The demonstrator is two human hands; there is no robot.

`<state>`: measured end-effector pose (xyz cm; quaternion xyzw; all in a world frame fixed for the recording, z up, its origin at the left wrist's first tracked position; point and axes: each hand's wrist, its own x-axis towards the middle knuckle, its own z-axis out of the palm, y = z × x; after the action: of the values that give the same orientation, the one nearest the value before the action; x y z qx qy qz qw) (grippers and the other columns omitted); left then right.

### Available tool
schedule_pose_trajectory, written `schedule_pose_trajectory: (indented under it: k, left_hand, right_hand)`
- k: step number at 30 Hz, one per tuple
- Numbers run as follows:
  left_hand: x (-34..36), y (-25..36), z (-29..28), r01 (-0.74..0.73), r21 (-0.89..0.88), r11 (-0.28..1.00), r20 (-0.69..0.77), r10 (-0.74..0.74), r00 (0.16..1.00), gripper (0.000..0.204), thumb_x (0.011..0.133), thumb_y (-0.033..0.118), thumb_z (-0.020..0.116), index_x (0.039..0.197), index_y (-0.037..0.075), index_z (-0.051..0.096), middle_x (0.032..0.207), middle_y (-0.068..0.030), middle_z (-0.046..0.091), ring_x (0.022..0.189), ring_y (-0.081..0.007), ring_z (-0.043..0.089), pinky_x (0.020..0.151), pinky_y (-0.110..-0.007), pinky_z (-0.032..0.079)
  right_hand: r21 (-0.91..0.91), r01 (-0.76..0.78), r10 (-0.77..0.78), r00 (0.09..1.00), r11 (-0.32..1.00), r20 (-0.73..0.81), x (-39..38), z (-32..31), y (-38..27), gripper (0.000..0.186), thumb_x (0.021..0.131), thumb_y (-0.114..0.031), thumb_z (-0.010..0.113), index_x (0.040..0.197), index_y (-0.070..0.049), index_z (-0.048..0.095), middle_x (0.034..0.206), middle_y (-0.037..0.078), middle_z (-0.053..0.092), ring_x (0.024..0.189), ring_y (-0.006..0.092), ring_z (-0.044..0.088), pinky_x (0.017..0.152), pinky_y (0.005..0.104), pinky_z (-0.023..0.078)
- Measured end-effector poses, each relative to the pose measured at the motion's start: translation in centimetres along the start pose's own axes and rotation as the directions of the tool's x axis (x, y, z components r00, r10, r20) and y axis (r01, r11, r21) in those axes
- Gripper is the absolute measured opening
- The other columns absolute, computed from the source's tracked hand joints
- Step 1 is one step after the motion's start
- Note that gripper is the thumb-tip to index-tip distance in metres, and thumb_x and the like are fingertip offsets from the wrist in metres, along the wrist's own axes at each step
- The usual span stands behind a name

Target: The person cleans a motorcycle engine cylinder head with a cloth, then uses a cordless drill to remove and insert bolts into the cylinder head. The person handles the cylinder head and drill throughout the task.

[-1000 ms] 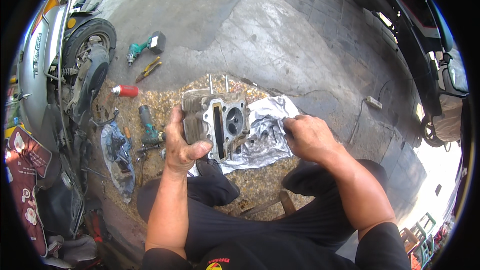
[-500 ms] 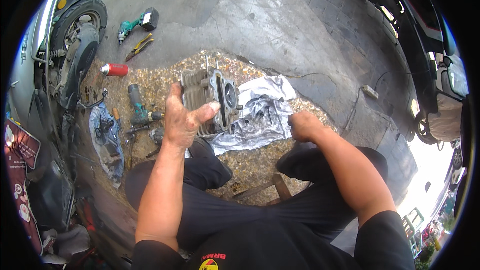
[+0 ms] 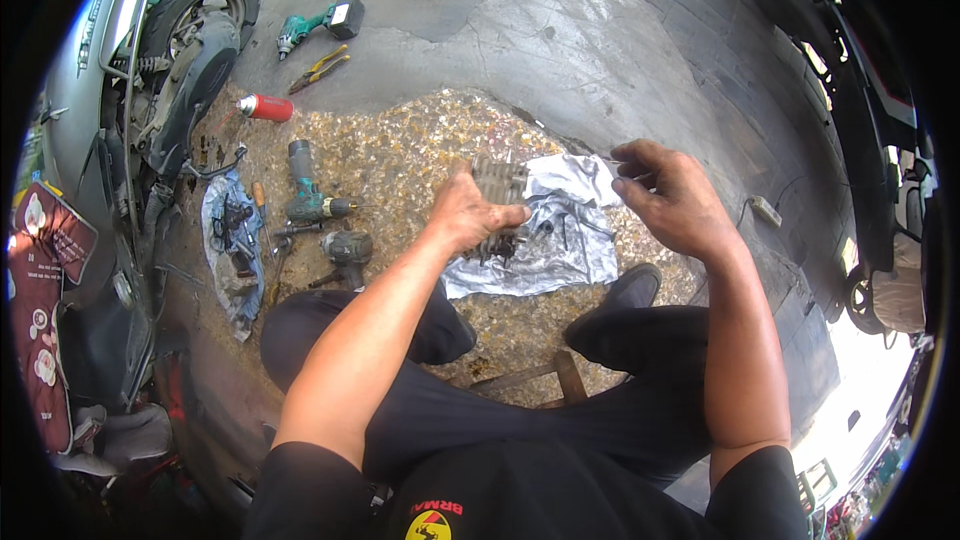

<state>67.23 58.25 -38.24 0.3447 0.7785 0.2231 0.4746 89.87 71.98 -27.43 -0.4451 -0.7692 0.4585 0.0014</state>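
In the middle of the head view, my left hand (image 3: 470, 210) grips a finned metal cylinder head (image 3: 503, 180) low over a crumpled, grease-stained white cloth (image 3: 575, 260); the part's lower side shows dark fittings and is partly hidden by my thumb. My right hand (image 3: 655, 190) is above the cloth's right end, fingers loosely curled and apart; I cannot make out anything held in them. Small dark metal parts (image 3: 560, 210) lie on the cloth, right of the cylinder head.
Left of the cloth lie two drills (image 3: 308, 207) (image 3: 320, 25), a grey impact tool (image 3: 348, 250), pliers (image 3: 318, 70), a red spray can (image 3: 270, 108) and a blue rag with parts (image 3: 228, 240). Scooters stand left (image 3: 185, 70) and right (image 3: 830, 60). My feet border the cloth.
My left hand has moved right and turned the cylinder head, so its combustion face is out of sight. My right hand has moved up and right, its fingers loosening.
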Motion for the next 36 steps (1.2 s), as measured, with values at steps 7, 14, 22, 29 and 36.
schedule_pose_trajectory:
  k: [7, 14, 22, 29, 36]
  left_hand:
    - [6.4, -1.3, 7.4, 0.046, 0.197, 0.979, 0.044, -0.056, 0.997, 0.104, 0.059, 0.044, 0.093, 0.130, -0.011, 0.040, 0.128, -0.0283, 0.055, 0.121, -0.0390, 0.055, 0.106, -0.040, 0.047]
    - [9.1, -3.3, 8.9, -0.013, 0.194, 0.981, 0.102, -0.007, 0.995, 0.109, 0.056, 0.042, 0.092, 0.133, -0.010, 0.036, 0.136, -0.0296, 0.047, 0.129, -0.0411, 0.047, 0.110, -0.042, 0.041]
    - [7.1, -3.1, 8.9, 0.068, 0.163, 0.984, 0.085, -0.083, 0.993, 0.122, 0.066, 0.047, 0.086, 0.153, -0.005, 0.018, 0.156, -0.0268, 0.029, 0.144, -0.0387, 0.031, 0.118, -0.041, 0.030]
    - [7.0, -4.9, 8.6, 0.057, 0.164, 0.985, -0.050, -0.049, 0.998, 0.083, 0.078, 0.042, 0.079, 0.138, -0.004, 0.045, 0.130, -0.0259, 0.057, 0.121, -0.0393, 0.057, 0.103, -0.045, 0.046]
    - [9.0, -1.7, 0.2, 0.027, 0.147, 0.989, -0.122, -0.009, 0.993, 0.070, 0.082, 0.040, 0.076, 0.129, -0.008, 0.055, 0.126, -0.0290, 0.061, 0.120, -0.0364, 0.060, 0.103, -0.041, 0.046]
  right_hand:
    - [-0.099, -0.049, 0.039, 0.994, 0.994, -0.105, -1.2, -0.3, 0.0, 0.035, 0.082, -0.009, 0.069, 0.114, 0.003, 0.066, 0.103, 0.022, 0.070, 0.092, 0.0324, 0.069, 0.080, 0.0406, 0.054]
    - [-0.154, -0.053, 0.039, 0.995, 0.987, -0.091, -1.4, 0.2, 0.1, 0.037, 0.078, -0.003, 0.071, 0.114, 0.003, 0.065, 0.103, 0.022, 0.069, 0.090, 0.0322, 0.069, 0.079, 0.0396, 0.054]
    - [-0.216, -0.045, 0.033, 0.998, 0.975, -0.061, -0.9, 0.7, 0.2, 0.038, 0.078, -0.004, 0.072, 0.115, 0.001, 0.065, 0.105, 0.022, 0.069, 0.091, 0.0338, 0.069, 0.080, 0.0404, 0.054]
    - [-0.197, -0.056, 0.048, 0.998, 0.979, -0.046, -1.1, 0.9, -0.4, 0.038, 0.079, -0.008, 0.072, 0.115, 0.002, 0.065, 0.104, 0.021, 0.070, 0.092, 0.0356, 0.068, 0.082, 0.0418, 0.053]
    - [-0.279, -0.031, 0.005, 0.996, 0.960, -0.090, -1.0, 0.0, -0.2, 0.036, 0.083, -0.011, 0.070, 0.116, 0.001, 0.066, 0.107, 0.022, 0.069, 0.096, 0.0359, 0.068, 0.086, 0.0427, 0.053]
